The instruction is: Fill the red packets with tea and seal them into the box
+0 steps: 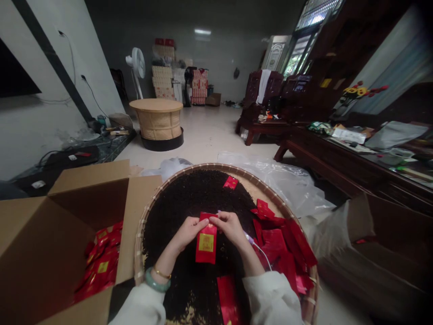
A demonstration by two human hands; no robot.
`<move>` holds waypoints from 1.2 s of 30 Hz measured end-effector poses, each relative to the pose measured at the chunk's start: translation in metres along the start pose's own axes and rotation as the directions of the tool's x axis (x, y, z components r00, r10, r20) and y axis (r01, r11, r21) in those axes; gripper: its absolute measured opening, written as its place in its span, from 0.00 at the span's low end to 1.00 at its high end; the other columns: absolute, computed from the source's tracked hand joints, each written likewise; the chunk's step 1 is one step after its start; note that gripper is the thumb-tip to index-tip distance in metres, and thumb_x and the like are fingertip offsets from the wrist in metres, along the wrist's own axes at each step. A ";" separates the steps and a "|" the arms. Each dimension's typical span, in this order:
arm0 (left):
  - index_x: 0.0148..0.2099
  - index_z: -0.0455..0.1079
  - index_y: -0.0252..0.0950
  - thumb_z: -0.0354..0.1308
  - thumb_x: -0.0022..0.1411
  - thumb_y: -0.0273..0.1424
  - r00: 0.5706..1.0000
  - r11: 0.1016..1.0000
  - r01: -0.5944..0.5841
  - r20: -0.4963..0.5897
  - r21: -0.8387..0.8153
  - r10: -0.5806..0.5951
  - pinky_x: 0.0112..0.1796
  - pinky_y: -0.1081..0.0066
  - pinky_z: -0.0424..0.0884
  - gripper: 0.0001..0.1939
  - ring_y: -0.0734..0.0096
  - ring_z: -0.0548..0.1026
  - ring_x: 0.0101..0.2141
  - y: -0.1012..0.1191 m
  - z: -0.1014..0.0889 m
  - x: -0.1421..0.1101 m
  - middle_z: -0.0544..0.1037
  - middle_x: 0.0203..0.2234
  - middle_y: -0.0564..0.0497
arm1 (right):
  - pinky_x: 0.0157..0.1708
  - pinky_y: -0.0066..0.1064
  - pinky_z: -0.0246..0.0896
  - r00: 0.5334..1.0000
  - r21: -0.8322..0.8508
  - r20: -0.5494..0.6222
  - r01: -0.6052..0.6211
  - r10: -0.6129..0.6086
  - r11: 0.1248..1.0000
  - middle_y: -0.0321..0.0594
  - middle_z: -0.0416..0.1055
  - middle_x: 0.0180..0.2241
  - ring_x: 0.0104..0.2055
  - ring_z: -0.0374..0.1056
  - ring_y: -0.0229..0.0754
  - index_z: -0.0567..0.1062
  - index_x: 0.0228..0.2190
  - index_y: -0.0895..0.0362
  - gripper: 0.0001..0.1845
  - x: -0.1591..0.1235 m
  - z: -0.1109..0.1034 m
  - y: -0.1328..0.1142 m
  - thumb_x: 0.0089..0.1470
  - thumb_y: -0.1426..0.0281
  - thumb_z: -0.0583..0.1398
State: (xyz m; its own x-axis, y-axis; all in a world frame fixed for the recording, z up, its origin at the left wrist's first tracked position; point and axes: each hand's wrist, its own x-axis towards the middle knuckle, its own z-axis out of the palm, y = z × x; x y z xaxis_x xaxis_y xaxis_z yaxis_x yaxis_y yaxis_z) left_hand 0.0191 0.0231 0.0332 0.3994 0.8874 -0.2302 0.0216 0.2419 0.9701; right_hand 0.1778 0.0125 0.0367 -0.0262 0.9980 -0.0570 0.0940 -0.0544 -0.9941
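Between both my hands is a small red packet (206, 250) with a yellow label, held upright by its top edge. My left hand (189, 231) pinches the top left corner, closed on it. My right hand (230, 228) grips the top right side, fingers closed. A purple-and-white tool with a white cord (250, 239) shows by my right wrist; whether that hand also holds it is unclear. Below spreads a heap of dark loose tea-like leaves (176, 198) in a round woven bamboo tray (138, 253). Flat red packets (275, 243) pile up on the tray's right.
At left stands an open cardboard box (138, 194) with red packets (101, 266) inside. One red packet (231, 182) lies at the heap's far edge, another (228, 295) near me. Plastic sheeting (284, 180) covers floor beyond the tray. A dark wooden table (311, 146) stands right.
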 end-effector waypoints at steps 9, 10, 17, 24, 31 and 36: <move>0.26 0.75 0.29 0.65 0.45 0.49 0.999 0.996 0.031 0.026 -0.082 -0.029 0.27 0.73 0.66 0.24 0.71 0.72 0.22 -0.006 0.001 0.002 0.76 0.18 0.51 | 0.19 0.26 0.52 0.997 -0.044 -0.077 0.027 -0.031 0.999 0.33 0.64 0.14 0.18 0.56 0.34 0.73 0.16 0.58 0.19 0.001 0.002 0.012 0.39 0.54 0.64; 0.29 0.75 0.29 0.67 0.44 0.47 0.998 0.991 0.046 0.047 -0.123 -0.040 0.29 0.72 0.67 0.23 0.70 0.73 0.23 -0.006 0.002 0.001 0.77 0.20 0.50 | 0.20 0.27 0.53 0.994 -0.072 -0.097 0.052 -0.059 0.996 0.34 0.65 0.15 0.19 0.58 0.35 0.73 0.16 0.58 0.18 0.001 0.003 0.012 0.40 0.56 0.63; 0.37 0.74 0.28 0.75 0.33 0.35 0.992 0.925 0.130 0.043 -0.357 -0.122 0.35 0.65 0.73 0.27 0.63 0.78 0.27 -0.010 0.008 0.002 0.80 0.27 0.45 | 0.27 0.29 0.59 0.976 -0.228 -0.113 0.157 -0.186 0.961 0.40 0.72 0.22 0.26 0.67 0.41 0.78 0.20 0.57 0.19 0.005 0.002 0.012 0.50 0.57 0.57; 0.38 0.73 0.28 0.75 0.34 0.35 0.987 0.892 0.154 0.032 -0.424 -0.155 0.30 0.69 0.73 0.27 0.62 0.79 0.28 -0.006 0.004 0.002 0.81 0.34 0.39 | 0.40 0.37 0.59 0.991 -0.914 -0.075 -0.025 -0.108 0.405 0.49 0.71 0.43 0.44 0.67 0.51 0.70 0.51 0.55 0.28 -0.007 -0.026 0.027 0.47 0.65 0.64; 0.37 0.71 0.29 0.75 0.33 0.31 0.995 0.903 0.095 0.004 -0.419 -0.103 0.29 0.69 0.73 0.27 0.66 0.78 0.26 -0.006 0.006 -0.001 0.80 0.31 0.43 | 0.37 0.34 0.61 0.995 -0.953 -0.093 -0.079 -0.036 0.293 0.50 0.69 0.45 0.46 0.66 0.52 0.68 0.51 0.57 0.25 -0.014 -0.032 0.038 0.50 0.69 0.60; 0.33 0.72 0.28 0.75 0.32 0.31 0.995 0.943 0.071 -0.040 -0.325 -0.089 0.31 0.69 0.73 0.24 0.65 0.78 0.27 -0.006 0.009 -0.001 0.80 0.27 0.44 | 0.41 0.36 0.64 0.979 -0.722 -0.123 0.026 -0.165 0.691 0.49 0.72 0.41 0.42 0.69 0.48 0.71 0.47 0.62 0.23 -0.011 -0.058 0.031 0.51 0.64 0.58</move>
State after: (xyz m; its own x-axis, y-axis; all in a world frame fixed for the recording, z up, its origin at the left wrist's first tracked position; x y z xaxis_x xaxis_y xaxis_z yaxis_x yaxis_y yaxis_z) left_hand 0.0267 0.0173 0.0287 0.3589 0.8774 -0.3183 -0.2488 0.4186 0.8734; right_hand 0.2391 0.0020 0.0119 0.0810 0.9895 0.1197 0.7830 0.0111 -0.6219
